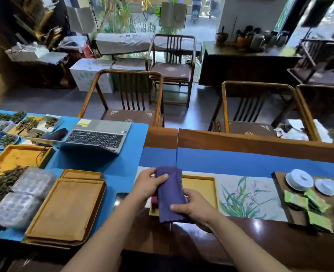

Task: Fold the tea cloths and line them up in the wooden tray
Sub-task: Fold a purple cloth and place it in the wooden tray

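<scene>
Tea-room setting: chairs (128, 99) are standing behind a long wooden worktop (260, 137) partly covered by blue mats (107, 163) and a painted runner (246, 195).

Step in hand: folding. Both hands are holding a purple cloth (171, 193) above the near left part of the wooden tray (199, 186). The cloth is hanging as a long narrow strip, apparently already folded lengthwise. The left hand (149, 184) is gripping its upper end, thumb lying across the front. The right hand (191, 205) is gripping the lower part, fingers curling round the edge from the right. A dark red item, possibly another cloth, is showing in the tray beneath the left hand; it is too hidden to confirm.

Next move, as judged: bringing one end over the other to shorten the strip, keeping the scalloped edges matched, then laying it in the tray square to the side wall and beside whatever is already lying there.

Writing: none is legible. The laptop (95, 136) is carrying a pale sticker and a small badge, both unreadable. The green packets (307, 205) on the right are showing no readable print.
</scene>
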